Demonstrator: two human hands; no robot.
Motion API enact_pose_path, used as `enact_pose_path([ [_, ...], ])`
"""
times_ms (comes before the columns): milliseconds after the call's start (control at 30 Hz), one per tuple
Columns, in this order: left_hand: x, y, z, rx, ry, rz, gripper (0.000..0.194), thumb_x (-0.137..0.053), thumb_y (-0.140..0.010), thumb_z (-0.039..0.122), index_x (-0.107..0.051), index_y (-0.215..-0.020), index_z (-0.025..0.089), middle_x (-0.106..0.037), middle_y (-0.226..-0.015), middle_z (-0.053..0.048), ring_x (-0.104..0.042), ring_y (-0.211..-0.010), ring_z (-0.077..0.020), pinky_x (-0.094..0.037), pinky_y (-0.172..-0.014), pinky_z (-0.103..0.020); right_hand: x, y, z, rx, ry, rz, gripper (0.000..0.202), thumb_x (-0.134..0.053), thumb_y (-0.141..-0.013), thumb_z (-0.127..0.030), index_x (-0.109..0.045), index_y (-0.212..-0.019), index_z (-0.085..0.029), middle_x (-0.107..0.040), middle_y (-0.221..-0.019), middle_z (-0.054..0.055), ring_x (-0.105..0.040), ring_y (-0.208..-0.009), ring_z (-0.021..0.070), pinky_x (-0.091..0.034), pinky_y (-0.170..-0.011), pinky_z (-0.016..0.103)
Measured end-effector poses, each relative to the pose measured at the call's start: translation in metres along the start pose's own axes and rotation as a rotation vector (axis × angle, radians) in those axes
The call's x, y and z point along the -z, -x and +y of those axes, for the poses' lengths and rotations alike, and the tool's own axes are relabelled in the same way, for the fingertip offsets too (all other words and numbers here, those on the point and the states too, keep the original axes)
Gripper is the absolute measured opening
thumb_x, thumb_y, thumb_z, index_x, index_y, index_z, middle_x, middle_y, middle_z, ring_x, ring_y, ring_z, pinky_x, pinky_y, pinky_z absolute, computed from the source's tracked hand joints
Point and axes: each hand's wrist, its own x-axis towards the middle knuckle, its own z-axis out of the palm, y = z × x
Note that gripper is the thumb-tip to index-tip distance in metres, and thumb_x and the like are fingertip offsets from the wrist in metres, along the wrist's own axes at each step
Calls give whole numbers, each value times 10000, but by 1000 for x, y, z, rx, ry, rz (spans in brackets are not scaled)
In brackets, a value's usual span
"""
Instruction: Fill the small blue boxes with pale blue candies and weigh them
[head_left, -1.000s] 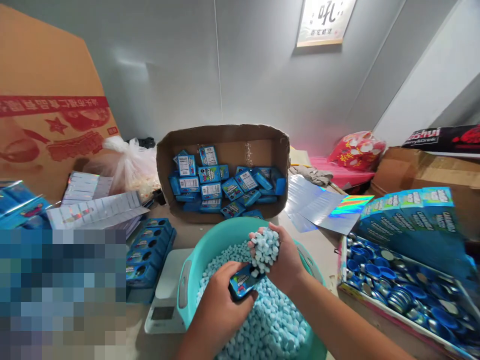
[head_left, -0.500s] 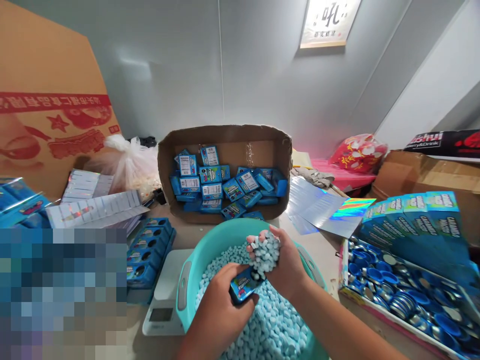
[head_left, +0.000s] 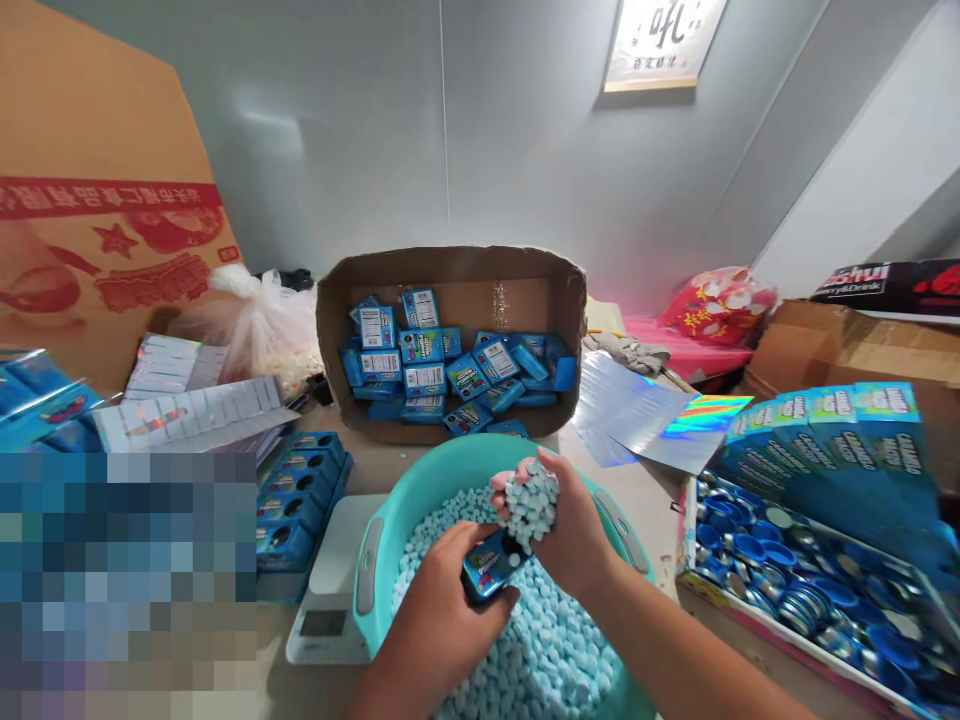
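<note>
My left hand (head_left: 450, 620) grips a small blue box (head_left: 489, 568) with a dark round opening at its upper right end. Beside that opening, my right hand (head_left: 574, 530) cups a heap of pale blue candies (head_left: 531, 503), its fingers curled around them. Both hands are over a turquoise basin (head_left: 457, 455) holding many loose candies of the same kind (head_left: 555, 650). A white scale (head_left: 330, 640) with a small display sits against the basin's left side, partly hidden by it.
Behind the basin stands a cardboard carton (head_left: 457, 270) of blue boxes. Blue boxes with round holes (head_left: 292, 500) are at left. On the right, a tray (head_left: 780, 650) holds blue and silver lids, near shiny sheets (head_left: 637, 410).
A few candies at the box's opening have dropped out of sight, and its dark hole shows more clearly. Both hands stay nearly in place.
</note>
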Motion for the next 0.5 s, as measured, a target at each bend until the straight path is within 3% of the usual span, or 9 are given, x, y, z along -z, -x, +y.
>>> enact_pose_path([
  [233,0,0,1,-28,5,29,432,-701,-703,143,-651,-1121,243,-659,-1227,-52,-593,-1192,-263,-443,-1040,-358,-1,3,3,16,18,-34,287,-656,-833,-426,-609,-653,-207,-700,-776,61,-619,-659,192,-528,-619,288],
  [400,-4,1,-1,28,43,76,325,-666,-703,131,-568,-997,230,-676,-1102,-41,-634,-1062,-246,-484,-939,-357,-4,2,2,-1,1,-48,301,-661,-816,-441,-593,-665,-190,-699,-764,54,-630,-659,195,-524,-625,294],
  [500,-6,0,0,59,84,95,433,-676,-702,126,-559,-1106,228,-672,-1164,-62,-627,-1112,-257,-483,-970,-387,-4,2,3,9,22,-56,301,-659,-816,-435,-594,-658,-187,-705,-765,62,-632,-646,193,-528,-649,300],
])
